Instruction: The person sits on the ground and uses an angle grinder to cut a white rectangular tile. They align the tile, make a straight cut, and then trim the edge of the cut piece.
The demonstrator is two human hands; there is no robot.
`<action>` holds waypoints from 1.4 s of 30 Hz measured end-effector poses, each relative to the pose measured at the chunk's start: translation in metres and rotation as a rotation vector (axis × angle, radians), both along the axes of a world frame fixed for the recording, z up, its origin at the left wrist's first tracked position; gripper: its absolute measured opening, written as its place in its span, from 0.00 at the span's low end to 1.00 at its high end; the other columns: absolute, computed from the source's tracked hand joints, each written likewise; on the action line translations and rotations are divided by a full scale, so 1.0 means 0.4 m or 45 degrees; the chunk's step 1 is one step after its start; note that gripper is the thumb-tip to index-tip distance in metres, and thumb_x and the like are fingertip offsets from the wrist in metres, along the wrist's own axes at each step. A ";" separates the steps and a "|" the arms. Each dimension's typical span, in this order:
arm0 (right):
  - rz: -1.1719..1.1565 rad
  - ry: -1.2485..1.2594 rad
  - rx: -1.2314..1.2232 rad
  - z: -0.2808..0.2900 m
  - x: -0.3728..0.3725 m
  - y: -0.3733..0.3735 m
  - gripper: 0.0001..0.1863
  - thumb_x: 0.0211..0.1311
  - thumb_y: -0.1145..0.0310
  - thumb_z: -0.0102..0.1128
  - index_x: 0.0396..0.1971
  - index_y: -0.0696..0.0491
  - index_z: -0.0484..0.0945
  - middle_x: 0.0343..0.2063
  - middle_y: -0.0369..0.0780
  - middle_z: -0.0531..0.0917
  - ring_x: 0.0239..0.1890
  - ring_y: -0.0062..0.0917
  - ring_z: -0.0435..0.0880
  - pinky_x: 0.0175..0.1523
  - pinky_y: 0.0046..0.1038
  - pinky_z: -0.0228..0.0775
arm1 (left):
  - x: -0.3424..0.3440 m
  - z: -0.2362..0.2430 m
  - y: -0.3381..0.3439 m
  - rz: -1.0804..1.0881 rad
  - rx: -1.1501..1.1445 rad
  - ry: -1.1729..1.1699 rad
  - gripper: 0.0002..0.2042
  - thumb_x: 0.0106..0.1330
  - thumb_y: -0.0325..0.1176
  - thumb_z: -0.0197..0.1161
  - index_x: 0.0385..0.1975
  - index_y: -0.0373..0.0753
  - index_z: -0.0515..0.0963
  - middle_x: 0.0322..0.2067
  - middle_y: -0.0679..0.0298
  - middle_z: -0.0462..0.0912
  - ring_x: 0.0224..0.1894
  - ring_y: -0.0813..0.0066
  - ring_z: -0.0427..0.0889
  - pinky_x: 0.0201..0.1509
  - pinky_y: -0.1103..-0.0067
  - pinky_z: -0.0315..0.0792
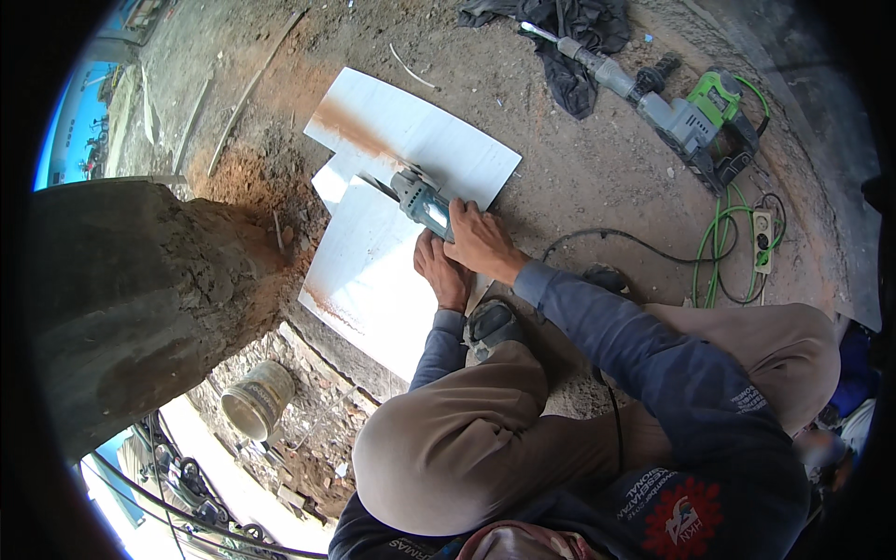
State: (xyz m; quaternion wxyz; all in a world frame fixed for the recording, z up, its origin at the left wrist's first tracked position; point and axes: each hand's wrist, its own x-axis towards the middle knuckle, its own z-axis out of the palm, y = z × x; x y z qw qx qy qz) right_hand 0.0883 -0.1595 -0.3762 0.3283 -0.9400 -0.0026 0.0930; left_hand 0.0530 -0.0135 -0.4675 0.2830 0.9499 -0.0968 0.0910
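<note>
Here, my right hand [487,241] is wrapped over the back of a handheld grinder [425,201], and my left hand [444,271] is curled in just below it, gripping the rear end of the same tool. The grinder has a teal body and a grey, vented head, with a dark disc edge showing on the left. It lies over the white sheets in front of me, near the seam between them; I can't tell whether the disc touches. The lower sheet [369,271] is bright with glare and rusty along its left edge; the upper sheet [448,140] carries a broad streak of orange-brown dust [359,131].

The sheets lie on bare, gritty ground [551,168], beside my shoe [493,329]. To the left stands a thick dark pillar [140,289] with a rough, crumbly base, and a dirty bucket [257,401] sits in the rubble below it. On the upper right, a green-and-grey power drill [695,121] lies with its bit against a black cloth [588,51]. A pale socket strip [763,241] is beside looped green cable [717,247].

White printing runs on my dark sleeve [616,317], and more surrounds a red emblem [684,518] on my shirt. The mark on the drill's green housing is too small for me to read.
</note>
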 end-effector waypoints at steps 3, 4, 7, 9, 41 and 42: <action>-0.001 0.003 -0.011 0.003 -0.005 -0.002 0.36 0.61 0.59 0.76 0.59 0.64 0.67 0.49 0.59 0.82 0.44 0.51 0.91 0.47 0.44 0.88 | -0.001 0.005 -0.003 0.004 -0.007 0.011 0.28 0.64 0.43 0.72 0.59 0.33 0.76 0.66 0.47 0.71 0.69 0.43 0.68 0.74 0.56 0.57; -0.005 0.013 -0.012 0.005 -0.006 -0.002 0.36 0.61 0.59 0.75 0.58 0.64 0.67 0.49 0.59 0.82 0.44 0.51 0.91 0.47 0.44 0.88 | 0.000 0.006 -0.003 0.005 -0.008 0.008 0.28 0.64 0.43 0.72 0.59 0.33 0.76 0.66 0.47 0.72 0.69 0.43 0.68 0.74 0.56 0.57; -0.004 0.020 -0.016 0.009 -0.011 -0.006 0.34 0.60 0.59 0.75 0.57 0.63 0.67 0.48 0.58 0.83 0.44 0.51 0.91 0.48 0.43 0.88 | 0.000 0.008 -0.006 0.008 -0.014 0.000 0.27 0.65 0.42 0.71 0.59 0.33 0.76 0.65 0.47 0.72 0.69 0.43 0.68 0.73 0.56 0.57; -0.003 0.018 -0.019 0.010 -0.015 -0.008 0.33 0.60 0.60 0.74 0.56 0.63 0.67 0.48 0.58 0.83 0.44 0.51 0.91 0.48 0.43 0.88 | -0.001 0.009 -0.007 0.013 -0.017 0.001 0.26 0.65 0.42 0.71 0.58 0.33 0.76 0.65 0.47 0.72 0.69 0.43 0.68 0.73 0.56 0.57; -0.010 0.133 0.080 0.009 0.015 0.003 0.37 0.62 0.59 0.73 0.61 0.65 0.64 0.52 0.63 0.79 0.51 0.59 0.86 0.56 0.52 0.82 | -0.009 0.008 -0.013 0.096 -0.075 0.029 0.22 0.61 0.37 0.73 0.53 0.34 0.78 0.63 0.51 0.75 0.68 0.45 0.69 0.73 0.56 0.57; -0.010 0.106 0.062 0.009 0.023 0.006 0.37 0.61 0.59 0.73 0.61 0.65 0.65 0.52 0.62 0.80 0.50 0.58 0.87 0.55 0.51 0.83 | -0.009 0.011 -0.015 0.104 -0.084 0.039 0.24 0.60 0.38 0.74 0.54 0.35 0.78 0.63 0.52 0.74 0.68 0.46 0.69 0.73 0.56 0.57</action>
